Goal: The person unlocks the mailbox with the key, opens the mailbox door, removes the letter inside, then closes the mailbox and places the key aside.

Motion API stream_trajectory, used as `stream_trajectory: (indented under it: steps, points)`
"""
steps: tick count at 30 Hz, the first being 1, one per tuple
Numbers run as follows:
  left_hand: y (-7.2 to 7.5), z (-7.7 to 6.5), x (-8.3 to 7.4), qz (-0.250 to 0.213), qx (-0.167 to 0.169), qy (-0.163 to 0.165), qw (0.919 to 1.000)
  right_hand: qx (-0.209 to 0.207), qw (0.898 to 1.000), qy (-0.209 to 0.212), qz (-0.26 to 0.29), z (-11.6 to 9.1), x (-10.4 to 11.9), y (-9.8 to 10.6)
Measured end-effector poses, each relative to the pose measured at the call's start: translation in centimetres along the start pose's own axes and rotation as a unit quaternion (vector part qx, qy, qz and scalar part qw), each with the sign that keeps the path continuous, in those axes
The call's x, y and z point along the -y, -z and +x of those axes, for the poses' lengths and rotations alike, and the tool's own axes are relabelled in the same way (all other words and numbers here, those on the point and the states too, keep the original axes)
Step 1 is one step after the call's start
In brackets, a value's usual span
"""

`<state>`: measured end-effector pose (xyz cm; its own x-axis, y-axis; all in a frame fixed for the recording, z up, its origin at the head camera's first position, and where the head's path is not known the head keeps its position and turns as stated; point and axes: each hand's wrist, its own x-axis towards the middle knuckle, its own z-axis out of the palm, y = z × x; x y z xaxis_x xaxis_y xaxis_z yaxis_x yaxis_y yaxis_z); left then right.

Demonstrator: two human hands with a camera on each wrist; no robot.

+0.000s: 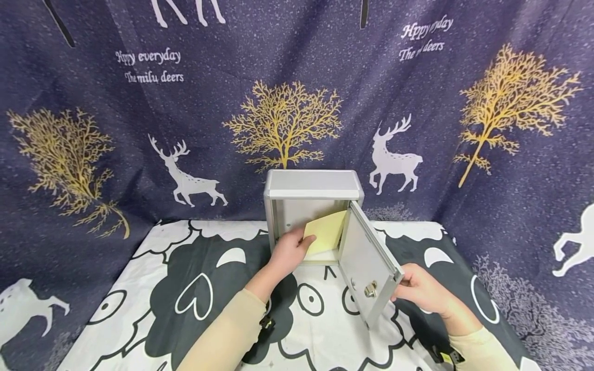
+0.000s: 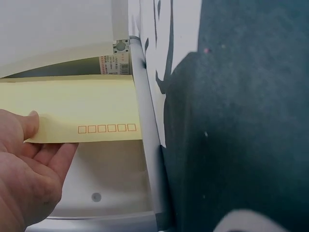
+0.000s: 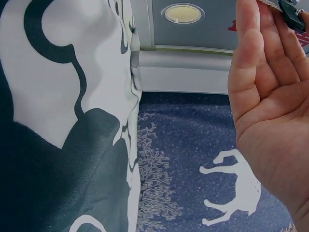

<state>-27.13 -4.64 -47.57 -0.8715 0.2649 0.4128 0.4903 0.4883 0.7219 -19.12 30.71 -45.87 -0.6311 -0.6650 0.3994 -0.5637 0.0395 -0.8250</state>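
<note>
An envelope (image 1: 327, 229), pale yellow with a row of small red squares, stands tilted within a grey mailbox (image 1: 313, 180). Its near edge is pinched between the thumb and fingers of my left hand (image 1: 290, 250), at the box opening. The mailbox door (image 1: 364, 257) is swung out towards me on the right, its metal lock (image 1: 370, 289) on the inner face. My right hand (image 1: 424, 289) grips the door's free edge, with some fingers hidden behind it. Close against those fingers, a black-headed key (image 3: 292, 15) shows in the right wrist view.
The mailbox stands at the back of a table with a black-and-white patterned cloth (image 1: 310, 299). Behind it hangs a dark blue curtain (image 1: 297, 51) printed with deer and golden trees. A printed label (image 2: 115, 64) shows inside the box.
</note>
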Motion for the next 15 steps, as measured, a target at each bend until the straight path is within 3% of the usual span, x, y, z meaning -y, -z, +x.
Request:
stream_trajectory:
  steps: [4, 9, 15]
  points:
    - [0.5, -0.5, -0.2, 0.002, -0.010, -0.010, 0.9999, -0.004, 1.000, -0.013, -0.007, 0.0, 0.2, 0.0]
    - [1.3, -1.2, -0.5, -0.006, -0.011, 0.000, 0.9999, 0.001, 1.000, -0.001, -0.003, 0.0, 0.1, 0.0]
    - [2.4, -2.1, -0.7, -0.003, -0.019, -0.002, 0.9998, -0.001, 1.000, -0.021, 0.001, -0.1, -0.1, 0.0]
